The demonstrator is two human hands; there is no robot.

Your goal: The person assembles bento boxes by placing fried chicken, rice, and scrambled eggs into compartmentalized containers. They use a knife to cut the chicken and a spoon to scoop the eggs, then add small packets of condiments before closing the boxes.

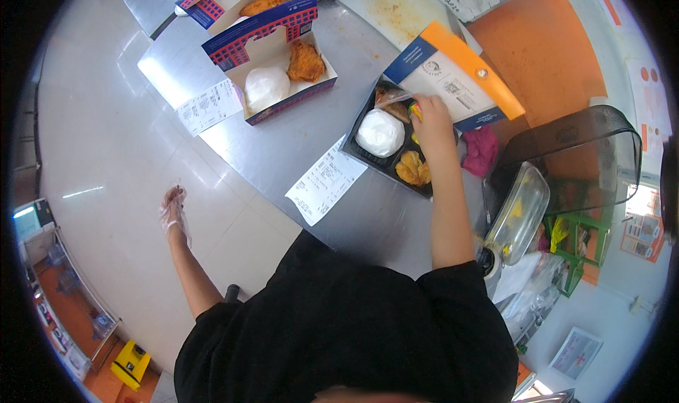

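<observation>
My right hand reaches over a black compartment tray, its fingers closed on a small yellow packet with some red and green. In the tray are a white paper-wrapped round bundle, a brown piece of food partly under clear film, and golden fried pieces. The tray's blue, white and orange lid or sleeve stands tilted behind it. Out to the left, away from the counter, my left hand wears a clear plastic glove; its fingers are bunched and too foreshortened to read.
Open cartons hold fried chicken and a white bundle. Receipts lie along the steel counter's near edge. A stained cutting board is behind. To the right are a pink cloth, a dark mesh basket and a clear container.
</observation>
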